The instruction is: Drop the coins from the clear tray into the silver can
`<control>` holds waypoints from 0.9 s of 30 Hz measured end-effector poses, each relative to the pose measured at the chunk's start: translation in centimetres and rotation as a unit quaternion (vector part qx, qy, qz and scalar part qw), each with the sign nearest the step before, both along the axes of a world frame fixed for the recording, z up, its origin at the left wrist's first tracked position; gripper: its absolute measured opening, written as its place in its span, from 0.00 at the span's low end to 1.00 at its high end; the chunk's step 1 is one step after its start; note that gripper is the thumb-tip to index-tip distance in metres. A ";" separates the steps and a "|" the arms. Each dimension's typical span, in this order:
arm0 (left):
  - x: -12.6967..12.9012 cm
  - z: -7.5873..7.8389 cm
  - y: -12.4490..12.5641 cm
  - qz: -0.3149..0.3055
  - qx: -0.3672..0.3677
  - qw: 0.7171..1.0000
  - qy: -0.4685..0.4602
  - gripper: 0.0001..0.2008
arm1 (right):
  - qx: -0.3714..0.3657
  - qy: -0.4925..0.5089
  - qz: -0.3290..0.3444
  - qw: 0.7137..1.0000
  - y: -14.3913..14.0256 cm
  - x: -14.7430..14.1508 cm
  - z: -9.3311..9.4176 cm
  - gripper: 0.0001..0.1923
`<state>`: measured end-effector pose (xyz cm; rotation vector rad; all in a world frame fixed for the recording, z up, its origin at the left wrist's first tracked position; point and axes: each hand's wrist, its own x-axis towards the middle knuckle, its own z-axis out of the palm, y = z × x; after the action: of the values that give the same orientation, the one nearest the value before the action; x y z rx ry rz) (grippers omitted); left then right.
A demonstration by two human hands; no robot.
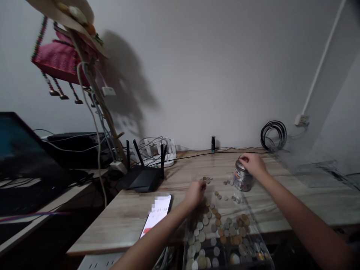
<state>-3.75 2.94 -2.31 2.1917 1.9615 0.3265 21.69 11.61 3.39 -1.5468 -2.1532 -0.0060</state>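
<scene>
Several silver and gold-coloured coins (pixel 215 224) lie spread in a clear plastic tray (pixel 260 236) close in front of me. Beyond them stands a round printed tin (pixel 243 179), upright on the desk. My right hand (pixel 254 165) is over the tin's top, its fingertips pinched together at the rim; whatever they hold is too small to make out. Over the tray's left side is my left hand (pixel 196 194), with its fingers curled closed and their contents hidden. Small piles of coins (pixel 207 179) sit just past it and beside the tin.
A phone (pixel 157 215) showing a timer lies left of my left forearm. Behind it are a black router (pixel 143 178) and a white cable-filled rack (pixel 165 152). A small dark bottle (pixel 213 144) and a coiled black cable (pixel 273 135) are by the wall. A laptop (pixel 25 161) stands left.
</scene>
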 end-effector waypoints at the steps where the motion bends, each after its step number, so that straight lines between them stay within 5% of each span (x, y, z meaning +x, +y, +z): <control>1: 0.8 0.5 0.5 -0.010 0.023 0.999 -0.027 0.14 | 0.002 0.010 -0.041 0.999 0.7 0.9 0.8 0.14; 6: 6.6 4.5 4.7 -0.070 0.102 0.987 -0.105 0.13 | -0.029 -0.020 -0.087 0.996 3.1 2.5 1.9 0.11; 12: 12.6 9.7 10.6 -0.196 0.153 0.966 -0.076 0.13 | -0.020 0.025 -0.017 0.999 2.5 3.6 2.1 0.10; 17: 15.0 10.1 12.3 -0.274 0.113 0.955 0.006 0.13 | 0.058 0.110 0.030 0.992 0.8 7.1 2.1 0.12; 21: 15.9 10.1 12.5 -0.291 0.086 0.952 0.048 0.15 | 0.044 0.163 0.059 0.984 -0.2 9.1 1.7 0.14; 27: 14.7 11.3 10.5 -0.240 0.138 0.960 0.029 0.23 | -0.008 0.136 0.084 0.987 -4.6 6.7 -0.3 0.13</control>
<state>10.99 13.39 8.96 2.7855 1.4015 0.4858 28.38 6.97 3.11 -1.2852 -2.0608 0.2633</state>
